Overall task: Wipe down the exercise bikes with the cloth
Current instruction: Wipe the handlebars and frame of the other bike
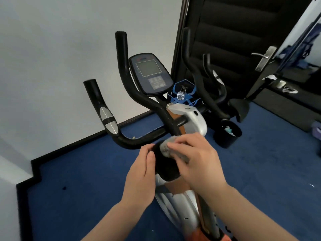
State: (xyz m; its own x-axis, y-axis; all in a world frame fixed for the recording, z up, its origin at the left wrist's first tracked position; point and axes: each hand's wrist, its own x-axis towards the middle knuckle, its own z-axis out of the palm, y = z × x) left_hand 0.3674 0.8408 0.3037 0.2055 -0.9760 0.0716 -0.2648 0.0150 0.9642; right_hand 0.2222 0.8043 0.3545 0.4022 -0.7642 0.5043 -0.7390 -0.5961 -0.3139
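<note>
Right hand [196,159] pressing grey cloth [167,148] on bike [194,119], left hand [140,173] gripping

Soft, even indoor light fills the room, bright enough to wash the white wall [52,49] to a pale grey left of the bike console [150,73]. Shadows are faint. The console screen gives a dull grey sheen, and the door handle [263,56] to its right catches a small highlight. Wide-angle distortion bends the door frame and the skirting at the edges. Fine detail is smeared and soft overall, most at the right border.
</note>
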